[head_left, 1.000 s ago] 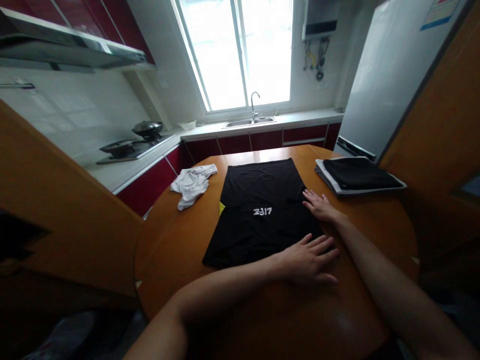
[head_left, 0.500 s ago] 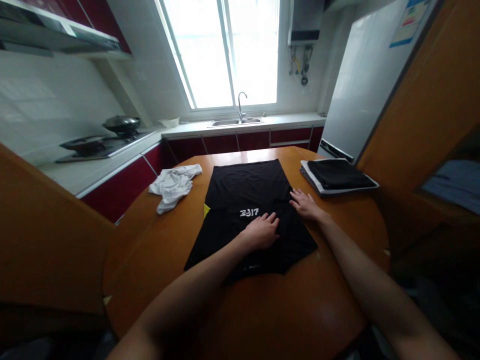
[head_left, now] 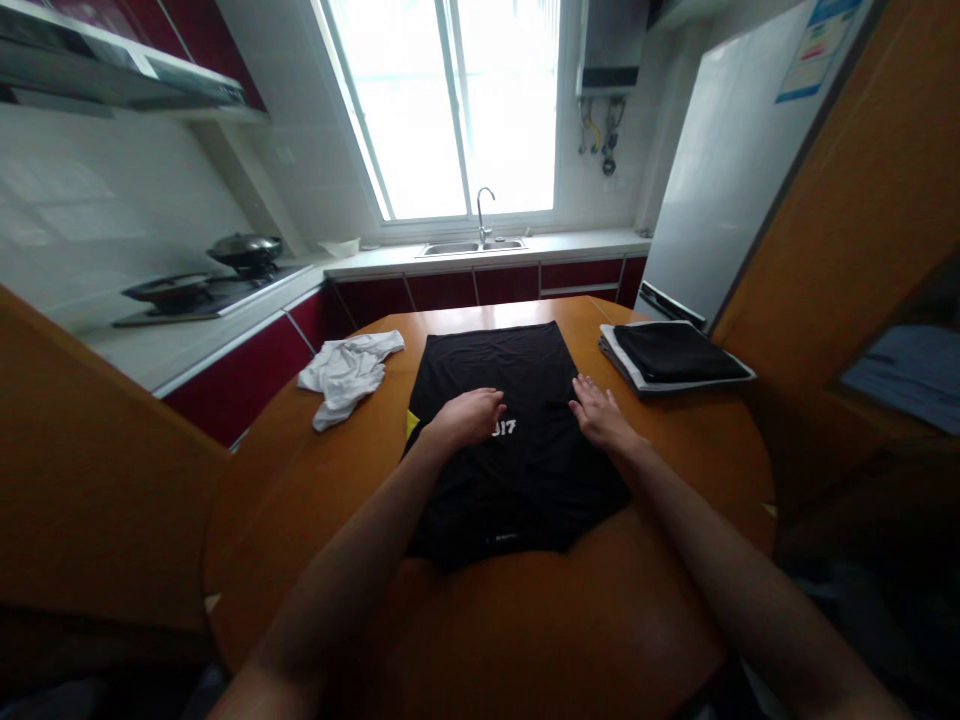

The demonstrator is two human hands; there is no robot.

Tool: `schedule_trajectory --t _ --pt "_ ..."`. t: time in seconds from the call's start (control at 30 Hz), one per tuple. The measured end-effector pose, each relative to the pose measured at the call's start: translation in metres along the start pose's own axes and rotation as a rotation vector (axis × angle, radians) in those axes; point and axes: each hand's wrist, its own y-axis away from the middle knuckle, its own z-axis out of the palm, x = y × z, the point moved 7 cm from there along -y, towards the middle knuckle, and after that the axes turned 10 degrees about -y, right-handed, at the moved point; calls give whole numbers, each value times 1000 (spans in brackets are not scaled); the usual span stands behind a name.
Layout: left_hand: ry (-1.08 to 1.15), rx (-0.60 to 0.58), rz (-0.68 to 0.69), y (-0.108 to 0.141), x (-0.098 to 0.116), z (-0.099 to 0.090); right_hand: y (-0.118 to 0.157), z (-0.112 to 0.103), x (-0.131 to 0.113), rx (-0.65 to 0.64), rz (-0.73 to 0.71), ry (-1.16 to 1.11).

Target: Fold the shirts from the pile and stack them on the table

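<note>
A black shirt with white print on it is spread on the round wooden table, a small yellow patch showing at its left edge. Over the shirt's middle is my left hand, covering part of the print; its fingers point right and hold nothing, and whether it touches the cloth is unclear. My right hand rests at the shirt's right edge with its fingers stretched out flat.
On the table's left lies a crumpled white garment. A stack of folded clothes, black on top, sits at the right. Beyond the table are a sink, a stove with pans and a fridge.
My left hand has moved left and away from me, from right of the print to over it. My right hand has shifted slightly left along the shirt's edge.
</note>
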Motion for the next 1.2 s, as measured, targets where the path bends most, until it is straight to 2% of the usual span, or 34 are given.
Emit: schedule_trajectory --t 0.13,0.2,0.27,0.4,0.47,0.63,0.73,0.9,1.1,1.2 --pt "34 33 -109 11 -41 -14 10 29 -14 -132 40 63" --pt "45 44 -138 18 -58 -14 14 34 -16 -155 67 86" --pt "51 48 -169 27 -74 -10 15 28 -19 -107 78 103" --pt "42 80 -244 47 -101 -2 18 7 -34 78 21 124" --pt "47 108 -250 56 -103 7 19 9 -42 97 -19 121" --pt "26 110 -231 70 -87 55 21 41 -44 -93 -35 130" --pt "-12 78 -234 72 -84 79 22 45 -43 -121 -37 143" --pt "-12 121 -230 72 -85 81 22 34 -56 9 -107 126" --pt "-4 41 -181 74 -76 92 27 59 -56 -135 -97 151" --pt "-5 59 -191 75 -74 87 27 59 -54 -139 -99 144"
